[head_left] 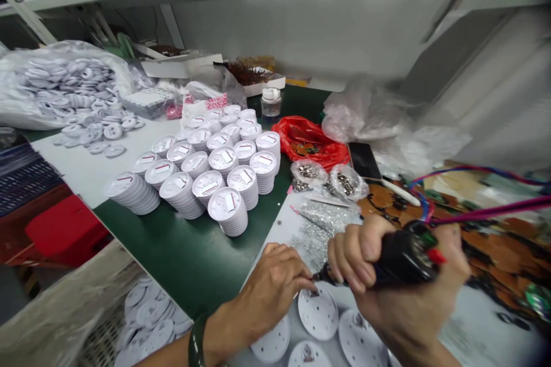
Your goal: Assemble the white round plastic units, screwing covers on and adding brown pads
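Right hand [407, 307] is wrapped round a black screwdriver [402, 258], long axis running left to a white disc [317, 315], lower centre-right of frame. Left hand [273, 275]'s nearer, fingers by the tip, can't tell if pinching anything.

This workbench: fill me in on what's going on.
The person's right hand grips a black handheld tool, its tip close to the left hand, near a white disc with holes. Similar discs lie near it. Stacked white pieces stand on the green surface, and two bags of small metal parts sit beyond the hands.
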Tool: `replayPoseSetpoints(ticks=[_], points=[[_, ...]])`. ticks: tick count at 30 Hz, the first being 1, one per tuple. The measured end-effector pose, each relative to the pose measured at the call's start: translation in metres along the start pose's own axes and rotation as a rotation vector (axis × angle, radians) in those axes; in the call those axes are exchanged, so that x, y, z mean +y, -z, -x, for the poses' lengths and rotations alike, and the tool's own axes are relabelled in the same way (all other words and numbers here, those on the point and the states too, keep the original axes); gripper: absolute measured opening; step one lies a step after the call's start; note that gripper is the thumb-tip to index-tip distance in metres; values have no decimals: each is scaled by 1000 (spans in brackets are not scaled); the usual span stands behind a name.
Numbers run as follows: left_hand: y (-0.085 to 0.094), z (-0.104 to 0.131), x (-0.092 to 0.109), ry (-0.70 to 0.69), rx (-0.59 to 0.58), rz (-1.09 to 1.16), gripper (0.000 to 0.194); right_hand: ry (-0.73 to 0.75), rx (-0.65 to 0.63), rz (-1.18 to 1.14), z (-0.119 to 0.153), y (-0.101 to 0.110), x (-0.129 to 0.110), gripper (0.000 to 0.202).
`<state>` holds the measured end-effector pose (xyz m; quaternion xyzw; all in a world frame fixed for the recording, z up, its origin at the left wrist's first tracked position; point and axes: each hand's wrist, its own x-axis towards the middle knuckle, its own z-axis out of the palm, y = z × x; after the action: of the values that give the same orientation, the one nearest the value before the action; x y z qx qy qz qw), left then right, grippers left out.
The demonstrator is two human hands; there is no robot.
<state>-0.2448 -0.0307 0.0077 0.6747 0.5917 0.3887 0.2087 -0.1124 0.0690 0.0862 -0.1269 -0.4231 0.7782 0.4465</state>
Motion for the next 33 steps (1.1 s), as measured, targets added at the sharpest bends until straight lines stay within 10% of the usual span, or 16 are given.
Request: replayPoseSetpoints(ticks=[13, 33], points=[[27, 22, -1, 5, -17, -209, 24, -65, -89, 28, 2, -9, 18, 62], [8, 50, -30, -25, -200, -332, 38, -162, -94, 142, 4, 6, 57, 60]])
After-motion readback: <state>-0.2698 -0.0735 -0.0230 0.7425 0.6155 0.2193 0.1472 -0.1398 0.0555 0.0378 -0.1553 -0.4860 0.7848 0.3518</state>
